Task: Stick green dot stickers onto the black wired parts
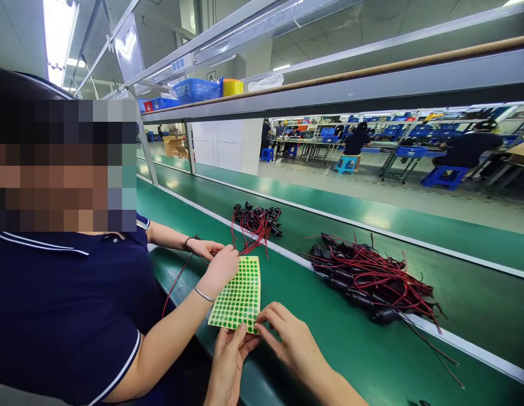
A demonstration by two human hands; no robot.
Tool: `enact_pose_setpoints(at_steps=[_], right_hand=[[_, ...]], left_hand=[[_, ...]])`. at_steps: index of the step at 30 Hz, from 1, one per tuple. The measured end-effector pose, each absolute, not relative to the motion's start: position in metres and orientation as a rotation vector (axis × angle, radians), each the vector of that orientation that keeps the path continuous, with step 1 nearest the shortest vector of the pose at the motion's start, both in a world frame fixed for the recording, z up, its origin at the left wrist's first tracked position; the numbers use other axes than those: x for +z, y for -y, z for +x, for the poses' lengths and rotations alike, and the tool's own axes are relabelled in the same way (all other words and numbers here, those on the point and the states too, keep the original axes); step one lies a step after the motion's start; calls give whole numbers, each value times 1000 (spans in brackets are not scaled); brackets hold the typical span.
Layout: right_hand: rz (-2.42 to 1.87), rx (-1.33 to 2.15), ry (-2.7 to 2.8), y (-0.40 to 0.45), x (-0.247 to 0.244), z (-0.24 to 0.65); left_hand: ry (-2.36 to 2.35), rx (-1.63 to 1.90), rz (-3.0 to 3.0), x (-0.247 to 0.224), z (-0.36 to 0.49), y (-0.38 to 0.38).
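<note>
A pale yellow sticker sheet (pixel 238 293) with rows of green round dots lies tilted in front of me. My left hand (pixel 231 358) grips its lower edge, thumb on top and fingers underneath. At the lower right corner, the thumb and index finger of my right hand (pixel 293 341) pinch close together at the edge; whether a loose dot is between them is too small to tell. A co-worker's hand (pixel 223 270) reaches to the sheet's upper left, and the co-worker's other hand (pixel 205 248) is just beyond it, near a red and black wire (pixel 177 286).
A pile of black parts with red and black wires (pixel 371 276) lies to the right, across a white strip. Another such bundle (pixel 257 220) sits farther back. The co-worker (pixel 67 316) sits close on the left. Overhead runs a shelf with a blue basket (pixel 198 90).
</note>
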State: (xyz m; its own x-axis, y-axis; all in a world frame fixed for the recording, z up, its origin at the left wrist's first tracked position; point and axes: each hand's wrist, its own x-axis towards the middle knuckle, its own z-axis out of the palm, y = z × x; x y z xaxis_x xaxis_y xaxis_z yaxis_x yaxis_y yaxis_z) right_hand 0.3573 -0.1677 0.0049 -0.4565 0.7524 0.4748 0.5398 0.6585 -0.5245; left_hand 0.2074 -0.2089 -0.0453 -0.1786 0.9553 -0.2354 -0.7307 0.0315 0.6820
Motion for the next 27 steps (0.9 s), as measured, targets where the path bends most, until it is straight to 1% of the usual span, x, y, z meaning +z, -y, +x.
enact_pose_setpoints(at_steps=[8,17,20,27], right_hand=[[-928,-25,2268,174,-14,354],[-785,-274,2344,184,-12,355],[-744,-246,2348,185,-11,356],[-832,20,2258,175,-3,348]], left_hand=[[-815,1533,380,-52,210,208],[-665,1511,329,-41,212,209],[-652,1515,334,-36,212,205],[-650,1518,449,-30,215,212]])
